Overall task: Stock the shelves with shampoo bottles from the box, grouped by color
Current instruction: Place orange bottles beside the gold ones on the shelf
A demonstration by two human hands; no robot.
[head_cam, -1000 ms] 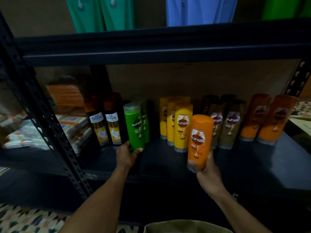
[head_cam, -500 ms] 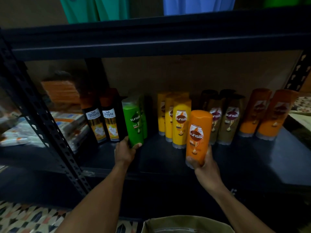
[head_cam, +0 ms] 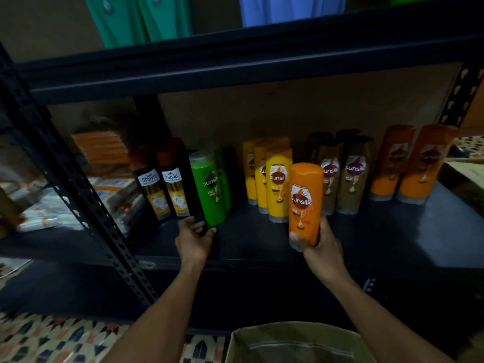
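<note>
My left hand [head_cam: 195, 238] grips the base of a green shampoo bottle [head_cam: 209, 187], which leans slightly as it stands on the dark shelf [head_cam: 392, 231] in front of another green bottle. My right hand [head_cam: 323, 248] holds an orange shampoo bottle [head_cam: 305, 203] upright by its lower end, just above the shelf's front, before the yellow bottles [head_cam: 279, 179]. Further right stand brown bottles [head_cam: 351, 179] and two orange bottles [head_cam: 413, 163]. The cardboard box [head_cam: 296, 344] shows at the bottom edge.
Two black bottles [head_cam: 167, 189] stand left of the green ones. A perforated metal post [head_cam: 78, 184] slants down the left side, with packets beyond it. An upper shelf board [head_cam: 235, 69] hangs overhead. Bare shelf surface lies in front of the brown and orange bottles.
Both hands keep their bottles in nearly the same places. The orange bottle has risen slightly, and the view has shifted a little.
</note>
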